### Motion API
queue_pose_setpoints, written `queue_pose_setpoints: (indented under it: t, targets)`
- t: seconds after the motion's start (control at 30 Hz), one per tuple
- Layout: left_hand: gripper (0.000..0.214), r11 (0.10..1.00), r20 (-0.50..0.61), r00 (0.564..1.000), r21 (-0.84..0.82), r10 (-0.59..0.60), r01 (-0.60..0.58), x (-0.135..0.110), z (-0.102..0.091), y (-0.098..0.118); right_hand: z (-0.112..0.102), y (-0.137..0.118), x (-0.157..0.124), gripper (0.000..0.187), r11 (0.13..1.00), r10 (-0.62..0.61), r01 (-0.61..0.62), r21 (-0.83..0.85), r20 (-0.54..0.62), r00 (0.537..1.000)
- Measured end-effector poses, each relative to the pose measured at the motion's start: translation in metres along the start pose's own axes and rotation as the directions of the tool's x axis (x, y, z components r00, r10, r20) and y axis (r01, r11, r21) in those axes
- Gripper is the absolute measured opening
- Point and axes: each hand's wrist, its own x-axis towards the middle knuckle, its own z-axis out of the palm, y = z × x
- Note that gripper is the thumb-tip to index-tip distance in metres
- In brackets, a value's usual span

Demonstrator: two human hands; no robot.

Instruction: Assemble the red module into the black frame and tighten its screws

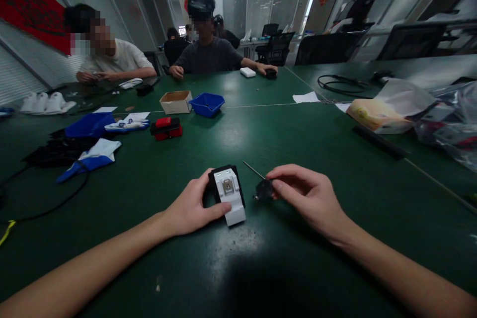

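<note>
A small white and black device (228,194) with a metal square part on top lies on the green table (290,149) in front of me. My left hand (192,206) grips it from the left, thumb along its lower side. My right hand (307,194) pinches the dark handle of a thin screwdriver (261,186), just right of the device. The screwdriver's metal shaft points up and to the left, away from me.
A cardboard box (176,102), a blue tray (206,104) and a red and black device (166,128) sit further back. Blue and white gloves (91,159) and black cables lie at left. Plastic bags (391,107) lie at right. Two people sit across the table.
</note>
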Motion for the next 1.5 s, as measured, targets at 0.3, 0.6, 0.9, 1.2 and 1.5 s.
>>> queue_pose_setpoints:
  t: [0.3, 0.6, 0.9, 1.2, 1.5]
  targets:
    - [0.063, 0.993, 0.000, 1.000, -0.114, -0.016, 0.016, 0.002, 0.000, -0.003, 0.014, 0.008, -0.003, 0.036, 0.950, 0.260, -0.275, 0.147, 0.114, 0.959]
    - [0.089, 0.976, 0.000, 0.999, -0.213, -0.034, 0.033, 0.002, 0.002, -0.007, 0.026, 0.000, -0.009, 0.036, 0.921, 0.267, -0.301, 0.248, 0.160, 0.950]
    - [0.083, 0.980, 0.031, 0.996, -0.177, -0.082, 0.086, -0.002, 0.007, 0.000, 0.034, 0.010, -0.014, 0.028, 0.949, 0.260, -0.274, 0.156, 0.101, 0.960]
    - [0.067, 0.993, -0.004, 0.997, -0.093, -0.076, 0.076, -0.003, 0.010, 0.003, 0.036, 0.008, -0.016, 0.017, 0.981, 0.193, -0.195, 0.006, 0.129, 0.973]
    - [0.073, 0.995, 0.019, 0.995, -0.017, -0.095, 0.096, -0.012, 0.021, 0.005, 0.035, 0.000, -0.017, 0.013, 0.986, 0.069, -0.049, -0.160, 0.120, 0.990]
